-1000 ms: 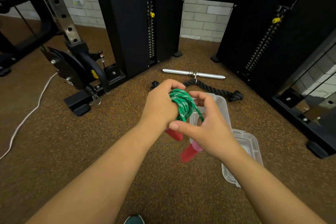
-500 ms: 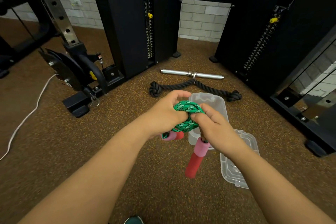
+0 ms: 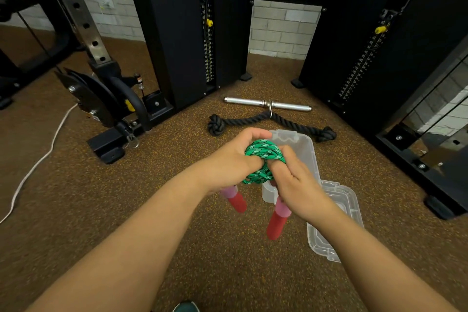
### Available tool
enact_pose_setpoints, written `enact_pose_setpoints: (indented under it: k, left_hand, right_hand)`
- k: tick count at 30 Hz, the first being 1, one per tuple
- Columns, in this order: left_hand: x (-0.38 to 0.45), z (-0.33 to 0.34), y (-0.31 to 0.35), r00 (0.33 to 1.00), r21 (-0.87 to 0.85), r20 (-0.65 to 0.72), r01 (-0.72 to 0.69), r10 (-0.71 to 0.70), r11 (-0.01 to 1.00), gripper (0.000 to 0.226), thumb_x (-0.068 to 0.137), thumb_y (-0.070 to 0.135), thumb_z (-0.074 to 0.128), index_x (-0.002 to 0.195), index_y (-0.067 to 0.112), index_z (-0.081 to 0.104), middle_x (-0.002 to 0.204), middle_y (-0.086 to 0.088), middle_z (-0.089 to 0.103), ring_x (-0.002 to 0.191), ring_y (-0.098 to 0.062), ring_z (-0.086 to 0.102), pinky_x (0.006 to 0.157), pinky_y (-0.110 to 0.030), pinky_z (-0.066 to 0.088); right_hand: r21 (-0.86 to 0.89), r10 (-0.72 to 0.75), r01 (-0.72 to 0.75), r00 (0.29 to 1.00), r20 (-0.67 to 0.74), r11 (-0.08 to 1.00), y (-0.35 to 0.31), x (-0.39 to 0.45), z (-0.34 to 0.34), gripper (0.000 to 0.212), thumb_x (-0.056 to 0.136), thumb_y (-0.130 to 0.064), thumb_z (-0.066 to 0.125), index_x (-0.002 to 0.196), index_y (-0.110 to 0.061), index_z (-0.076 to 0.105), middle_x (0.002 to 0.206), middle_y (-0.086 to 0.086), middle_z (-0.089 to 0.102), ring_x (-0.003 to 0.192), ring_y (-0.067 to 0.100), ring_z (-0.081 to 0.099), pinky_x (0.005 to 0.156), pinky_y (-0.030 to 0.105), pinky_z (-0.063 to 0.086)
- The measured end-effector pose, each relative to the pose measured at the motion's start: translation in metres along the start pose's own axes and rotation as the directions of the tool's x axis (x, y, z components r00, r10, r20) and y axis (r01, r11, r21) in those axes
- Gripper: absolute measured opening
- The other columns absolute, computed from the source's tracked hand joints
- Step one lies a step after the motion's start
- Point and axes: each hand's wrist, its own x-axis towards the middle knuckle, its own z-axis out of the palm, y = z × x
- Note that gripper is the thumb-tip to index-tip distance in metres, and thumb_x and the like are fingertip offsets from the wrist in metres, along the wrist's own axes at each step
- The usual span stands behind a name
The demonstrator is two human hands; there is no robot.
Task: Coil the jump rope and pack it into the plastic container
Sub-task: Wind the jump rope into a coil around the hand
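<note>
Jump rope: green braided coil bunched tight between both hands, held in the air over the near end of the plastic container.
Left hand: the left hand is curled closed around the left side of the coil, fingers wrapped over the top of the loops.
Right hand: the right hand pinches the coil's right side, fingertips pressed into the strands; it looks closed on the rope.
Handles: two red handles with pink collars hang below the hands, one under the left hand, one lower under the right; both dangle free.
Doing it well: keep the loops squeezed so none springs out, fold both handles in against the bundle, then lower it flat into the tub; loose handles would likely catch on the rim.
Plastic container: clear tub on the floor, open, just beyond and beneath the hands.
Lid: clear lid lies on the floor at the tub's right, touching or nearly so; not in the way of the drop.
Farther off: black knotted rope attachment and a chrome bar lie beyond the tub, apart from it.
Far: black weight-stack columns against a white brick wall; a white cord trails on the floor at left, well apart.
</note>
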Motion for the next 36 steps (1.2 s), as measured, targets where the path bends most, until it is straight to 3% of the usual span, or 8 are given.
enact_pose_setpoints:
  k: [2, 6, 16, 19, 22, 26, 31, 36]
  left_hand:
    - [0.000, 0.002, 0.000, 0.997, 0.071, -0.069, -0.011, 0.016, 0.997, 0.050, 0.082, 0.009, 0.049, 0.115, 0.046, 0.047, 0.109, 0.001, 0.059, 0.094, -0.035, 0.064, 0.078, -0.054, 0.056]
    - [0.004, 0.001, 0.001, 0.948, 0.138, -0.273, -0.130, 0.164, 0.982, 0.054, 0.082, -0.001, 0.049, 0.117, 0.039, 0.043, 0.099, -0.001, 0.052, 0.072, -0.016, 0.056, 0.059, -0.033, 0.050]
    - [0.009, -0.014, 0.000, 0.768, -0.252, -0.632, -0.333, 0.107, 0.909, 0.040, 0.082, -0.015, 0.047, 0.103, 0.017, 0.059, 0.091, 0.007, 0.064, 0.072, 0.004, 0.062, 0.060, -0.014, 0.050]
    - [0.014, -0.013, -0.001, 0.779, -0.414, -0.627, -0.329, -0.004, 0.849, 0.036, 0.084, -0.010, 0.046, 0.089, 0.020, 0.064, 0.071, 0.005, 0.070, 0.065, -0.016, 0.060, 0.056, -0.024, 0.042]
    - [0.014, -0.017, 0.002, 0.875, -0.737, -0.458, -0.274, -0.158, 0.618, 0.028, 0.091, 0.001, 0.042, 0.080, 0.017, 0.062, 0.059, 0.002, 0.063, 0.057, -0.016, 0.055, 0.053, -0.023, 0.042]
    - [0.004, -0.022, 0.003, 0.994, -0.909, -0.039, -0.077, 0.100, 0.410, 0.018, 0.069, 0.025, 0.073, 0.077, 0.017, 0.059, 0.060, 0.002, 0.053, 0.056, -0.012, 0.049, 0.056, -0.023, 0.045]
    - [-0.005, -0.030, -0.006, 0.912, -0.745, 0.291, 0.026, 0.289, 0.667, 0.036, 0.053, 0.036, 0.089, 0.068, 0.017, 0.063, 0.066, -0.001, 0.058, 0.063, -0.017, 0.056, 0.062, -0.032, 0.048]
    - [-0.008, -0.024, -0.007, 0.918, -0.183, 0.397, 0.065, 0.014, 0.981, 0.009, 0.084, 0.003, 0.062, 0.090, 0.010, 0.060, 0.072, -0.002, 0.067, 0.066, -0.019, 0.066, 0.056, -0.028, 0.054]
  right_hand:
    - [0.020, 0.008, -0.008, 1.000, -0.003, 1.000, 0.004, 0.001, 0.001, 0.014, 0.093, -0.021, 0.040, 0.080, -0.023, 0.042, 0.064, -0.003, 0.040, 0.057, 0.012, 0.036, 0.056, 0.037, 0.032]
    - [0.136, -0.045, 0.041, 0.999, 0.031, 0.990, 0.010, 0.002, -0.002, 0.006, 0.090, -0.036, 0.052, 0.095, -0.035, 0.055, 0.060, -0.015, 0.052, 0.056, 0.006, 0.044, 0.056, 0.032, 0.037]
    - [0.252, -0.135, 0.089, 0.976, 0.172, 0.964, 0.006, -0.009, -0.007, 0.021, 0.089, -0.029, 0.050, 0.095, -0.027, 0.070, 0.069, -0.005, 0.063, 0.062, 0.013, 0.051, 0.056, 0.017, 0.042]
    - [0.333, -0.158, 0.038, 0.927, 0.341, 0.942, -0.002, -0.013, -0.003, 0.027, 0.093, -0.023, 0.050, 0.114, -0.028, 0.066, 0.082, 0.002, 0.068, 0.080, 0.012, 0.063, 0.073, 0.018, 0.048]
    - [0.392, -0.125, -0.083, 0.871, 0.476, 0.916, -0.007, -0.015, 0.005, 0.031, 0.093, -0.020, 0.048, 0.121, -0.019, 0.062, 0.082, 0.004, 0.067, 0.080, 0.010, 0.063, 0.075, 0.020, 0.049]
    - [0.402, -0.034, -0.245, 0.819, 0.573, 0.883, -0.001, -0.011, 0.006, 0.021, 0.089, -0.029, 0.058, 0.103, -0.021, 0.072, 0.077, 0.006, 0.064, 0.069, 0.016, 0.063, 0.073, 0.029, 0.052]
    - [0.268, 0.103, -0.276, 0.847, 0.521, 0.923, 0.009, -0.001, -0.019, 0.038, 0.071, -0.030, 0.074, 0.097, -0.003, 0.068, 0.071, -0.001, 0.068, 0.064, 0.012, 0.062, 0.063, 0.024, 0.053]
    - [0.159, 0.159, -0.220, 0.932, 0.325, 0.963, 0.012, 0.005, -0.033, 0.050, 0.050, -0.038, 0.086, 0.085, -0.014, 0.061, 0.078, 0.010, 0.057, 0.071, 0.025, 0.053, 0.074, 0.042, 0.048]
